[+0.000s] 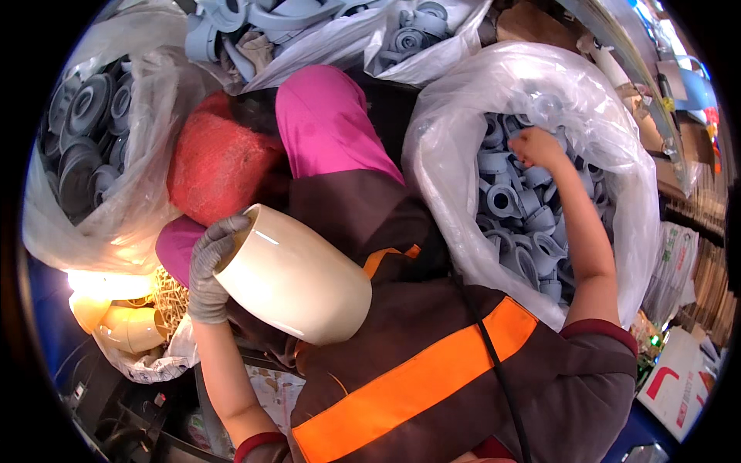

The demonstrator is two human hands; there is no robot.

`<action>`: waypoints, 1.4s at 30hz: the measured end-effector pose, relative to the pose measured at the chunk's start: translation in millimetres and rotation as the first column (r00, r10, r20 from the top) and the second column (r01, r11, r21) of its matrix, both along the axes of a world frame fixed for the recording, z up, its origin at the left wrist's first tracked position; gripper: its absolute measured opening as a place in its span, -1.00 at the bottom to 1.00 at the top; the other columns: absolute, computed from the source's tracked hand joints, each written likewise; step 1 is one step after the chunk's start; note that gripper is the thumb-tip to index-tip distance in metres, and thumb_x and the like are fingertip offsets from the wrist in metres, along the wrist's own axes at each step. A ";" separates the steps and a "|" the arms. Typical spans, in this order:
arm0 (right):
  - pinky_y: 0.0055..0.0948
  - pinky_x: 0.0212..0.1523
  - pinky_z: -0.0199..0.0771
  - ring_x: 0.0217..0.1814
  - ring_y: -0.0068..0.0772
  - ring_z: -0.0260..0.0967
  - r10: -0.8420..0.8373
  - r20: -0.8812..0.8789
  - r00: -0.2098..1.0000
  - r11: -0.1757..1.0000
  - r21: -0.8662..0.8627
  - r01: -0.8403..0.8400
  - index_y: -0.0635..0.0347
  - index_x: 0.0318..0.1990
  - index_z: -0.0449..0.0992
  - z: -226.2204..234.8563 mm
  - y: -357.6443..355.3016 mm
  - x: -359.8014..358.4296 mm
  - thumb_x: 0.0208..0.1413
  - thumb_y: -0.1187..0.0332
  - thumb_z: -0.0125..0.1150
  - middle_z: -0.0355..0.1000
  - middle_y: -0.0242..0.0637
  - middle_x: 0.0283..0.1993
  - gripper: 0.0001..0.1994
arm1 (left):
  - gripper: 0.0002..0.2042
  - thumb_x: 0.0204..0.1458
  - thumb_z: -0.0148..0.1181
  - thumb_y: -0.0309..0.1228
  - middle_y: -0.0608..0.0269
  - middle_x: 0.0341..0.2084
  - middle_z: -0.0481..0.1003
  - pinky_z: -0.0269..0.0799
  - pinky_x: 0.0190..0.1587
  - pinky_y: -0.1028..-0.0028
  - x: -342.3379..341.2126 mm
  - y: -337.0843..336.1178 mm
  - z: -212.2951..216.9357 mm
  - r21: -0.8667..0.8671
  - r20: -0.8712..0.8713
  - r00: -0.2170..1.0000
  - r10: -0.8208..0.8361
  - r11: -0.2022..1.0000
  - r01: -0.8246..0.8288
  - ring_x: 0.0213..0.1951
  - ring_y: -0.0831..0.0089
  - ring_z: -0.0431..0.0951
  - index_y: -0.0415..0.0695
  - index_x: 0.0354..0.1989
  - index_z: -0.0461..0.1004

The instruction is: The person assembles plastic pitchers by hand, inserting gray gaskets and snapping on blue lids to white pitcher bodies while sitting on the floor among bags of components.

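Observation:
My left hand (210, 270), in a grey glove, grips the rim of a cream-coloured, barrel-shaped plastic vessel (301, 278). The vessel lies tilted across my lap, its rim toward the glove. On the right, my bare right hand (534, 147) reaches into a large clear plastic bag (440, 147). Its fingers are curled closed over the far part of a heap of blue-grey plastic parts (505, 202), several of them ring-shaped or with short spouts. Whatever those fingers hold, if anything, is hidden from view.
Another clear bag (166, 100) at left holds round grey parts (89, 104). More blue-grey pieces (289, 19) fill bags at the far side. A red mesh bundle (220, 162) sits by my knee. Yellow curved pieces (131, 328) lie lower left; stacked cardboard (714, 285) stands right.

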State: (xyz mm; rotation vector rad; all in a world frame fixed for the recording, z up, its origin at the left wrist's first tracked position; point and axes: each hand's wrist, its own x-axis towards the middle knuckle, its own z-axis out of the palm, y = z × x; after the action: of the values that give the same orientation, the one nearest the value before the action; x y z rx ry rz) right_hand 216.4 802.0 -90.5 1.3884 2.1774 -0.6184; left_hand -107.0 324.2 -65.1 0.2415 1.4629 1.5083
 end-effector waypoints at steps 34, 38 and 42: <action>-0.52 -0.25 0.44 -0.27 -0.52 0.44 0.146 -0.640 0.754 0.436 -0.643 -0.630 0.39 0.15 0.24 120.6 -226.6 -222.2 0.11 0.35 0.10 0.51 -0.25 -0.29 -0.53 | -0.48 -0.01 0.26 -0.29 0.18 0.01 0.43 0.34 0.11 0.42 3.9 12.6 7.9 0.438 0.237 0.969 0.065 0.883 -0.166 0.04 0.44 0.41 -0.26 0.11 0.32; -0.39 -0.22 0.36 -0.26 -0.28 0.39 0.798 -0.568 0.203 0.396 0.240 -0.886 0.25 -0.29 0.44 105.0 -245.0 -242.0 -0.07 0.39 0.24 0.40 -0.24 -0.39 -0.80 | -0.54 -0.01 0.09 -0.37 0.11 -0.02 0.44 0.30 0.12 0.43 13.7 -9.3 14.6 0.450 0.367 0.929 0.052 0.864 -0.226 0.03 0.38 0.44 -0.32 0.09 0.32; -0.37 0.05 0.29 0.04 -0.29 0.33 0.422 -0.880 0.218 0.535 0.047 -0.843 0.21 -0.17 0.41 98.9 -245.8 -256.8 -0.02 0.37 0.24 0.35 -0.22 -0.05 -0.74 | -0.50 -0.04 0.14 -0.39 0.02 -0.01 0.44 0.26 0.17 0.37 14.1 -19.7 -0.5 0.465 0.465 0.883 0.060 0.832 -0.302 0.06 0.26 0.43 -0.36 0.10 0.30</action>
State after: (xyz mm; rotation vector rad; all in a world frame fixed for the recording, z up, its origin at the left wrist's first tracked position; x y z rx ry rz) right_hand -40.4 556.2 8.3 -0.3645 2.6811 -1.4906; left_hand -92.9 304.5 -65.6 0.0738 0.7072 1.9625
